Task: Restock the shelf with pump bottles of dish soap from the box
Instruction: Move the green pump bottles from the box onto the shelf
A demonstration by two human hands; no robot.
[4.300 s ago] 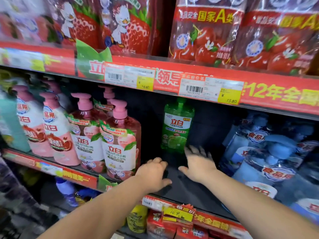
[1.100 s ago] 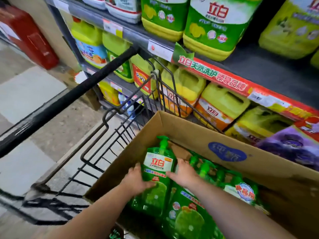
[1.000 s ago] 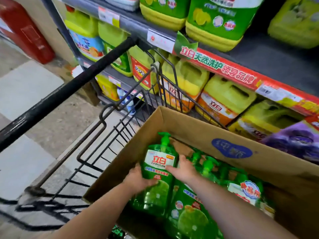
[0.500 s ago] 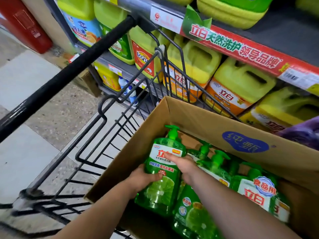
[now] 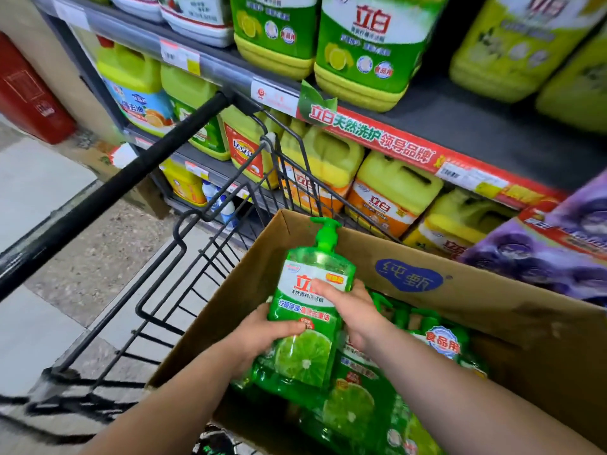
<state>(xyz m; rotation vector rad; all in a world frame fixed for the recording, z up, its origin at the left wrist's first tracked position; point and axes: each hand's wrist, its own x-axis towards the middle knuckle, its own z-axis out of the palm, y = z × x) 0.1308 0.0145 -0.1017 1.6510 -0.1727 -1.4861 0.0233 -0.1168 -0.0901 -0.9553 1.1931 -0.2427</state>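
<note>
Bottle (image 5: pixel 303 353) is up from half a second ago: the pump head was below the far rim of the box (image 5: pixel 460 300) and now pokes above it. Both hands rose with it. More of the shelf (image 5: pixel 476 126) is in view than before.

Current state:
- Left hand (image 5: pixel 262 336) grips the bottle low on its left side, fingers curled across the front just above the lime picture.
- Right hand (image 5: pixel 348 307) holds the right side higher up, thumb lying across the white label.
- Bottle is green, near upright, pump on top, leaning slightly. It is held over the box's left end, its lower part in front of the other bottles (image 5: pixel 361 405). Can't tell if the base is clear of them.
- The other bottles lie packed in the box, same green, lime labels.
- Box is open-topped cardboard with a blue mark on the far wall, and sits in a black wire cart; the cart bar (image 5: pixel 131 172) runs diagonally at left.
- Shelf behind: green jugs (image 5: pixel 371 44) on the upper level, yellow jugs (image 5: pixel 394 192) below, purple packs (image 5: pixel 558 251) at right.
- Red price strip (image 5: pixel 394 142) along the shelf edge.
</note>
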